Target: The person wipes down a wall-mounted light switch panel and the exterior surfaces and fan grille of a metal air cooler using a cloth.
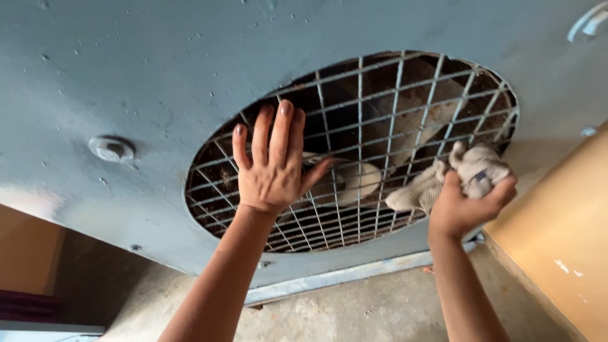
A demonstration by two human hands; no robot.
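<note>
Both arms rise from the bottom of the frame toward a round grille (392, 107) set in a blue-grey panel (158, 76) that fills the upper part of the picture; the left hand (271, 171), at centre left, lies flat against the wire mesh with its palm on the bars, four fingers spread upward and the thumb stretched to the right, so it grips nothing and only presses on the grid; the right hand (465, 202), at centre right, is closed around a crumpled pale cloth (478, 168), the fingers wrapped over the bundle and a loose end of the fabric trailing left against the lower right part of the grille; the cloth touches the mesh near its right rim; behind the bars the opening is dark and dusty, and a whitish rounded hub (358, 180) shows between the two hands, with a pale blade above it; on the panel at left sits a small round knob (111, 149); a tan wall (563, 234) slants down the lower right corner; rough grey concrete (354, 310) shows beneath the panel's lower edge, between the forearms.
</note>
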